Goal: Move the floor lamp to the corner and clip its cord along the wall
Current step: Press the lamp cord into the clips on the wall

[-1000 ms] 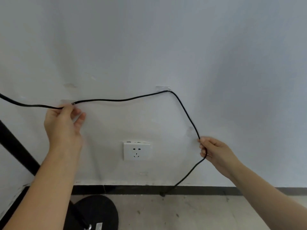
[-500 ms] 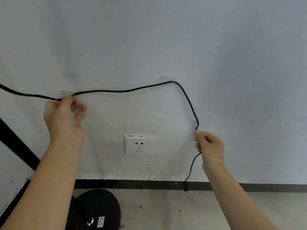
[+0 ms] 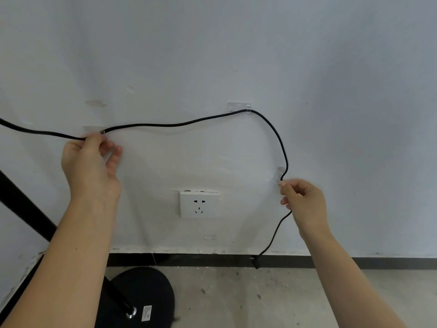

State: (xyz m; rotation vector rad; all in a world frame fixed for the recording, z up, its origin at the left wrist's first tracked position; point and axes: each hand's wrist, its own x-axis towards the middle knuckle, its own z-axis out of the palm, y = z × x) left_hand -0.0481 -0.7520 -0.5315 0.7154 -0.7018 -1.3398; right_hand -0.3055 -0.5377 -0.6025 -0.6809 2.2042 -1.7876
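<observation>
A black lamp cord (image 3: 165, 125) runs along the white wall. It passes a clear clip (image 3: 92, 129) at the left, a clear clip (image 3: 239, 106) at the top middle, and a third clear clip (image 3: 280, 172) at the right. My left hand (image 3: 91, 165) pinches the cord at the left clip. My right hand (image 3: 303, 204) pinches it just below the right clip. Beneath that hand the cord hangs down to its black plug (image 3: 255, 262) by the skirting. The lamp's round black base (image 3: 142, 297) and its pole (image 3: 24, 209) stand at the lower left.
A white wall socket (image 3: 199, 204) sits between my hands, below the cord. A black skirting strip (image 3: 354, 262) runs along the wall's foot above a grey concrete floor (image 3: 248, 299). The room's corner lies at the far left.
My right hand moved left and up along the cord to the right clip, drawing the hanging cord in against the wall. My left hand stayed at the left clip.
</observation>
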